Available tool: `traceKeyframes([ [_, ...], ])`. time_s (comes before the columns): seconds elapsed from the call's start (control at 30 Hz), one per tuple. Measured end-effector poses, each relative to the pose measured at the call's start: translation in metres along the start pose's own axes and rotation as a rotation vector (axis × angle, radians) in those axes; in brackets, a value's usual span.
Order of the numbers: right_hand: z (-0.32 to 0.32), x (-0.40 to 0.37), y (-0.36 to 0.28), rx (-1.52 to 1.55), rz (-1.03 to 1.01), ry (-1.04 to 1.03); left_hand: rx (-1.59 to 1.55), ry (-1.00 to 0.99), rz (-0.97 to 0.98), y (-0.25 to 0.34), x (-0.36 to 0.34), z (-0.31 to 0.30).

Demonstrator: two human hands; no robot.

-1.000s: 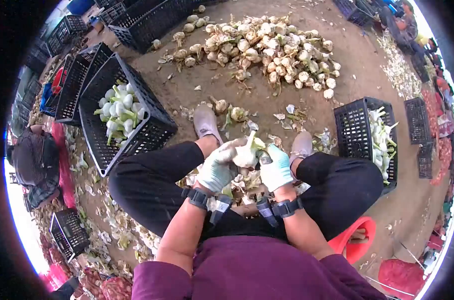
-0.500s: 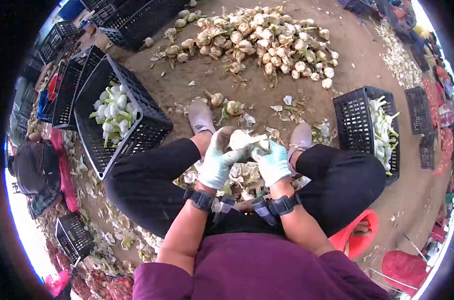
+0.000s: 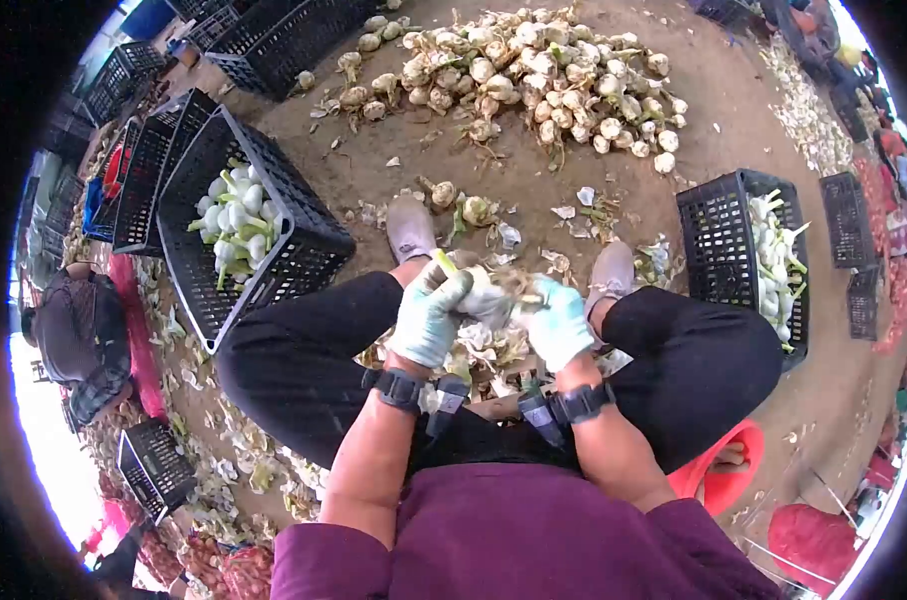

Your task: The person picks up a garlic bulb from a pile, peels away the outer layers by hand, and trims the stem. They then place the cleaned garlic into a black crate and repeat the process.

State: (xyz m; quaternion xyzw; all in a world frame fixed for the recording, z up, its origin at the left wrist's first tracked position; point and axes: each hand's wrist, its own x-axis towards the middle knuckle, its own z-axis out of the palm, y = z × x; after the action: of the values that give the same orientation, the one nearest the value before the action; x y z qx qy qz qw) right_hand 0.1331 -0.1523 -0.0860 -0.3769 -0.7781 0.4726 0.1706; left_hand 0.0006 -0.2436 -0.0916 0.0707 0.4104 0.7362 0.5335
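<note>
My left hand [image 3: 429, 315], in a pale glove with dirty fingertips, is closed around a garlic bulb [image 3: 486, 300]. The bulb's cut green stem points up and left past my thumb. At the bulb's right side, my gloved right hand [image 3: 557, 322] is closed on the brownish, root-like end, which is smeared by motion. Its fingertips are partly hidden. Below both hands, loose garlic skins [image 3: 484, 350] lie between my legs. Two unpeeled bulbs [image 3: 479, 210] rest on the ground just beyond my shoes.
A large pile of garlic [image 3: 534, 80] lies ahead. Black crates with cleaned white garlic stand left [image 3: 314, 220] and right [image 3: 714, 235]. A red basin [image 3: 744, 480] sits by my right knee. Another person [image 3: 79, 330] is at far left; several more crates stand around.
The garlic bulb has turned, so its stem now points up-left instead of right. My right hand has shifted from the stem to the root end. The view has moved slightly.
</note>
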Motion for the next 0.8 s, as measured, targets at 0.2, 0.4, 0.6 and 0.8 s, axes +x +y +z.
traceKeyframes([
  [0.2,0.013,0.015,0.045,-0.467,0.008,0.217,-0.041,-0.114,-0.078,-0.017,-0.011,-0.007],
  [0.4,0.002,0.009,0.049,0.385,0.338,0.173,-0.118,-0.315,-0.107,0.005,-0.012,0.001],
  [0.6,-0.021,0.001,-0.011,0.471,0.164,-0.266,0.198,-0.088,-0.053,-0.01,-0.009,-0.002],
  [0.8,-0.004,-0.005,-0.006,0.441,0.177,-0.307,0.409,-0.114,0.021,-0.004,-0.014,0.015],
])
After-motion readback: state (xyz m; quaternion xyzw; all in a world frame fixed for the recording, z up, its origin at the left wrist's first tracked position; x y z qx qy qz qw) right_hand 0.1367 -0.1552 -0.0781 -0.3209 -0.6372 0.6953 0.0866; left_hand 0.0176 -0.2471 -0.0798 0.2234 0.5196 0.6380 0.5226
